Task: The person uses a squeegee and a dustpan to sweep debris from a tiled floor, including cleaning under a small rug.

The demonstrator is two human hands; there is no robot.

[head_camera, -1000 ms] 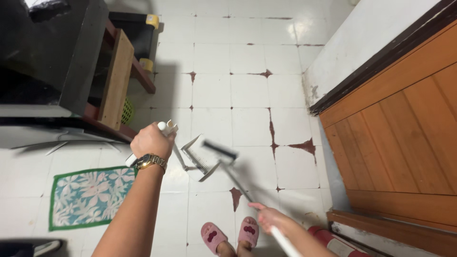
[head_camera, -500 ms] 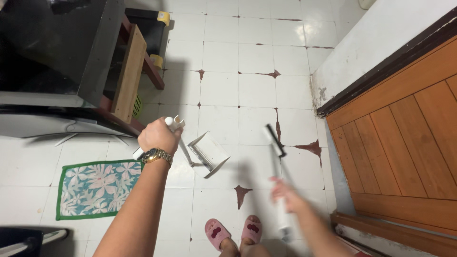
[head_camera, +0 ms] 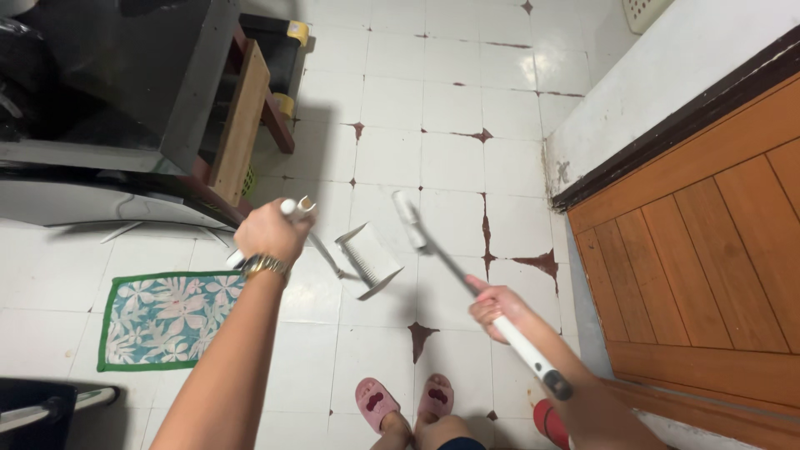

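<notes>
My left hand (head_camera: 271, 232), with a watch on the wrist, grips the white handle of a long-handled dustpan (head_camera: 371, 261). The grey-and-white pan hangs tilted above the white tiled floor (head_camera: 454, 108). In my right hand (head_camera: 498, 305) is the white handle of a broom (head_camera: 433, 250); its narrow head points up and left, close to the right of the pan. My feet in pink slippers (head_camera: 404, 403) show at the bottom.
A dark cabinet with a wooden shelf unit (head_camera: 242, 125) stands at the left. A floral mat with a green border (head_camera: 167, 317) lies lower left. A brown wooden door (head_camera: 717, 250) and white wall fill the right. The tiles have chipped dark patches.
The broom has swung from the right toward the left, its head coming near the dustpan. The dustpan has stayed about where it was.
</notes>
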